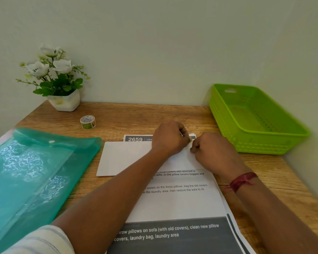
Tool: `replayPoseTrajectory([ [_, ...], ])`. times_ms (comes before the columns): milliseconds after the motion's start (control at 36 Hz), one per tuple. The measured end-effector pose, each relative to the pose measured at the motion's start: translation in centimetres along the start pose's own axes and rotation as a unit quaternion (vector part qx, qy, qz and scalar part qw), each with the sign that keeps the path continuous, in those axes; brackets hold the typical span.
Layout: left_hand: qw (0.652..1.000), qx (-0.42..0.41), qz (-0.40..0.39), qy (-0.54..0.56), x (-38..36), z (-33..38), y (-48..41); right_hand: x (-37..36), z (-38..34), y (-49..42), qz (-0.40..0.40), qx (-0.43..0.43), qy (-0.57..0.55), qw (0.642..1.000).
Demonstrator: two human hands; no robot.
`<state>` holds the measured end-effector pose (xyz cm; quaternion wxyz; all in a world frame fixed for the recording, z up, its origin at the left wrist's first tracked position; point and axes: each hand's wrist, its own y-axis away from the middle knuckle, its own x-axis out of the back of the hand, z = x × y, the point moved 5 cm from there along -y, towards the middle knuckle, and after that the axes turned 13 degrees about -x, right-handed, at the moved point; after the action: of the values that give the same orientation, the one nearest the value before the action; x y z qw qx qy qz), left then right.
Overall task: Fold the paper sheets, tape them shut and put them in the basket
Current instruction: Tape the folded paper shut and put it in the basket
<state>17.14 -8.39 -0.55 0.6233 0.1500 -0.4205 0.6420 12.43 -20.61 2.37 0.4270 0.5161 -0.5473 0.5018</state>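
A folded white paper sheet (125, 158) lies on the wooden desk, on top of a stack of printed sheets (174, 202). My left hand (168, 137) and my right hand (212, 150) meet at the folded sheet's far right corner, fingers pinched together on a small piece of tape there. The tape piece is mostly hidden by my fingers. A roll of tape (88, 122) stands on the desk to the far left of my hands. The green plastic basket (264, 143) sits at the right against the wall, with nothing visible inside.
A teal plastic document folder (33, 173) covers the left side of the desk. A white pot with artificial flowers (63, 101) stands in the back left corner. Walls close off the back and the right.
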Motion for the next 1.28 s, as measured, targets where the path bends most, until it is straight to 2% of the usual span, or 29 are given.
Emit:
replayPoseTrajectory([
  [139, 1.000, -0.003, -0.004, 0.007, -0.2, -0.1, 0.0, -0.1, 0.6, 0.0, -0.027, -0.006, -0.036, 0.999],
  [333, 0.999, 0.006, 0.004, 0.031, 0.1, 0.1, 0.2, 1.9, 1.0, 0.0, 0.133, -0.037, -0.053, 0.989],
  [417, 0.998, 0.020, 0.006, 0.052, 0.4, 0.3, 0.3, 2.0, 1.3, -0.1, 0.160, -0.040, -0.071, 0.984],
  [528, 0.987, 0.058, 0.023, 0.148, 1.5, 0.3, 0.4, 1.9, 1.6, -0.3, 0.177, -0.031, -0.092, 0.979],
  [694, 0.985, 0.056, 0.058, 0.150, 5.6, 0.5, 0.6, 1.6, 1.3, -0.5, 0.204, 0.041, -0.166, 0.964],
  [778, 0.999, 0.025, 0.028, -0.014, 8.4, 0.1, 1.1, 1.0, 0.0, 0.1, 0.186, 0.117, -0.193, 0.956],
  [861, 0.989, -0.016, -0.029, -0.142, 10.3, -0.9, 3.0, 0.6, -1.3, 1.0, 0.138, 0.175, -0.210, 0.952],
  [1056, 0.976, -0.010, -0.136, -0.168, 10.4, -3.3, 8.8, -0.3, -5.1, 4.7, -0.017, 0.287, -0.136, 0.948],
  [1167, 0.966, -0.015, -0.169, -0.194, 9.6, -3.8, 10.5, -1.0, -6.9, 6.0, -0.029, 0.329, -0.111, 0.937],
  [1278, 0.952, -0.036, -0.170, -0.251, 9.4, -3.6, 10.9, -1.4, -6.6, 5.7, -0.033, 0.317, -0.123, 0.940],
])
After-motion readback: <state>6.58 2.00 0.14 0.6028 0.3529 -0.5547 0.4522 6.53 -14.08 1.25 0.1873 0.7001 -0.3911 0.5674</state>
